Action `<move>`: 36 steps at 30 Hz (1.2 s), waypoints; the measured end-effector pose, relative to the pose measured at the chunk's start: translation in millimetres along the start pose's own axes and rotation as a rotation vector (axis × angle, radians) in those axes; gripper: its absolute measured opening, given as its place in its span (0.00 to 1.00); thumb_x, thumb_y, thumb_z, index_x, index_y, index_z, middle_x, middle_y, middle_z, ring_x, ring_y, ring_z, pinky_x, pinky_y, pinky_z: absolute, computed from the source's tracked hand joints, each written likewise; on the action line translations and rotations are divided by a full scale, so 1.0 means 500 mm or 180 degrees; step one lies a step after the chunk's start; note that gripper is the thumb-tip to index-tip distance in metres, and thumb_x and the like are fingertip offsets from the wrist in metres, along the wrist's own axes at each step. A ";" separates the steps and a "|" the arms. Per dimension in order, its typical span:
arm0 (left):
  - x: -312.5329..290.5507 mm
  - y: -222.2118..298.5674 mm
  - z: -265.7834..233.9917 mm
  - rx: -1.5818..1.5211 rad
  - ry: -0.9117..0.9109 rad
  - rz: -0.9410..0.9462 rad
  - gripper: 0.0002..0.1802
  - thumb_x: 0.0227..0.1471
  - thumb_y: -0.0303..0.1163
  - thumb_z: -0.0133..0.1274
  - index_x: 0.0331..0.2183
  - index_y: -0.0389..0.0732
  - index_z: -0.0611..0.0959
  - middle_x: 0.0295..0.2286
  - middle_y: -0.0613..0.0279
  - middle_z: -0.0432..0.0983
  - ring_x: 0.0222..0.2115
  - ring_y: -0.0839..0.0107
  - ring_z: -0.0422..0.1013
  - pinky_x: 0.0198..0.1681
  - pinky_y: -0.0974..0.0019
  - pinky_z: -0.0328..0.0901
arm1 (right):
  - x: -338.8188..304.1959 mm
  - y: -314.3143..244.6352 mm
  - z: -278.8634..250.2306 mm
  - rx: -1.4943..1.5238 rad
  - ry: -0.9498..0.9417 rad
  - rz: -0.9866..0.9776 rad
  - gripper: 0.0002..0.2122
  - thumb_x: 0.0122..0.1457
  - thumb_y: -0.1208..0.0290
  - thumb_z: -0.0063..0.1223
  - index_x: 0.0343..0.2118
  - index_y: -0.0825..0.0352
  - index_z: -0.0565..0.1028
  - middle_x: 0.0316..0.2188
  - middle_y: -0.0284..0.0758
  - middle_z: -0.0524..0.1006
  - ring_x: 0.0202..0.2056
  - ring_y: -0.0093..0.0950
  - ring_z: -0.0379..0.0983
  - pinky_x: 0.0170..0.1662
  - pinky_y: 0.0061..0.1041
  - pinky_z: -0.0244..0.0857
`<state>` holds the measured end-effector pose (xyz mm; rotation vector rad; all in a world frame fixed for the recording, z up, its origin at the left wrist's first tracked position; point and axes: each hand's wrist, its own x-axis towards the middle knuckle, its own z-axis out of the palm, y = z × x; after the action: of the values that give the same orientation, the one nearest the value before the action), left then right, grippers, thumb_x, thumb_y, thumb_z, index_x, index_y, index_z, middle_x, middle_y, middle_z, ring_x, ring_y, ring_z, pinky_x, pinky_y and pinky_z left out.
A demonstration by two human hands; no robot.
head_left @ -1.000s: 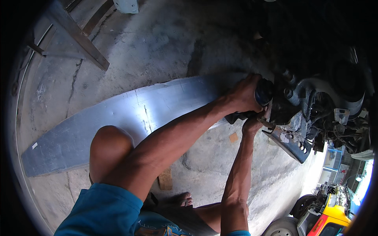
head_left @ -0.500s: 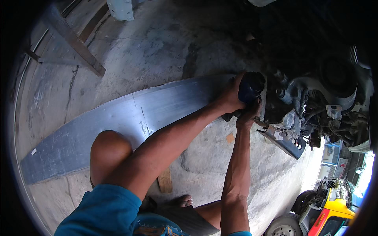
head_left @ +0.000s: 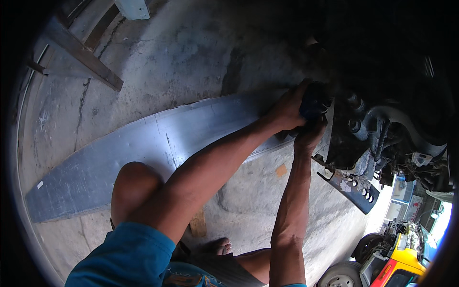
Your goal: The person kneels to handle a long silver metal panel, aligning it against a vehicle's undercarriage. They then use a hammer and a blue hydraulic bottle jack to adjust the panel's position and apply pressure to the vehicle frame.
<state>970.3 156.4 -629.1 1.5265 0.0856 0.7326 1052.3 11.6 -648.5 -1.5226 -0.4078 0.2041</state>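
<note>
Both arms reach up and forward to a dark blue, rounded tool that looks like a handheld power tool; its working end is lost in shadow. My left hand is closed round its left side. Just below it, my right hand is closed on its underside, with the fingers partly hidden. The tool is held at the left edge of the dark vehicle underside, close to metal arms and a rusty joint. A black bracket with round holes hangs below right of my right hand.
Beneath my arms a long grey metal sheet lies on the concrete floor. A brown metal leg stands at upper left. A wood block lies near my foot. A yellow and red vehicle stands at lower right.
Both hands and the tool have moved a little to the right, deeper into the shadow by the vehicle underside. The view has shifted slightly.
</note>
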 end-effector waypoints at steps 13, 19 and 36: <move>0.023 -0.040 0.048 0.0532 -0.0002 -0.0353 0.53 0.31 0.21 0.70 0.62 0.38 0.67 0.50 0.40 0.77 0.54 0.44 0.73 0.60 0.52 0.68 | 0.026 -0.001 -0.041 -0.0013 -0.0275 0.0165 0.22 0.68 0.56 0.40 0.55 0.68 0.72 0.50 0.38 0.75 0.53 0.33 0.72 0.52 0.35 0.66; 0.021 -0.035 0.053 0.0544 -0.0306 -0.0101 0.55 0.30 0.19 0.71 0.62 0.37 0.66 0.50 0.39 0.77 0.54 0.45 0.74 0.58 0.52 0.70 | 0.009 0.008 -0.030 0.0491 -0.0022 -0.0064 0.22 0.67 0.56 0.42 0.54 0.69 0.73 0.47 0.38 0.75 0.49 0.33 0.72 0.50 0.36 0.68; 0.042 -0.067 0.042 0.0495 -0.0535 0.0383 0.63 0.28 0.24 0.75 0.66 0.39 0.61 0.52 0.37 0.74 0.53 0.42 0.73 0.57 0.51 0.70 | 0.022 0.021 -0.126 -0.0281 -0.0176 0.0102 0.19 0.67 0.62 0.47 0.58 0.62 0.68 0.46 0.35 0.73 0.47 0.29 0.69 0.54 0.33 0.62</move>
<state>1009.7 152.3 -649.9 1.7478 -0.0774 0.7025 1087.7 -42.0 -657.3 -1.6135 -0.4414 0.2565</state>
